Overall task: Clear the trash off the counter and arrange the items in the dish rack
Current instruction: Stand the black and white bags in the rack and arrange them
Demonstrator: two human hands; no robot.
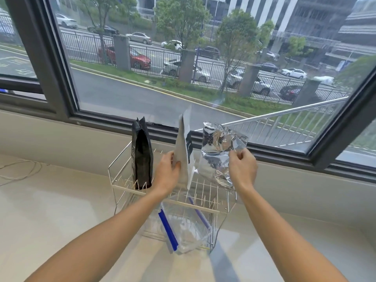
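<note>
On the dish rack's point(203, 208) upper tier: white pouch point(183, 157) upright, long axis vertical, left hand point(165, 174) clamped on its left edge. Just right, crumpled foil bag point(217, 157) leaning, right hand point(242, 167) pinching its right side. Black pouch point(141, 155) stands far left, unheld.

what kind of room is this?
Likely a kitchen or pantry counter by a window: a pale counter holds a wire dish rack, with a large street-facing window directly behind.

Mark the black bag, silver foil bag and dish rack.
black bag point(142, 155): head view, middle of its front face.
silver foil bag point(215, 149): head view, crinkled upper body.
dish rack point(122, 188): head view, front left rim.
</note>
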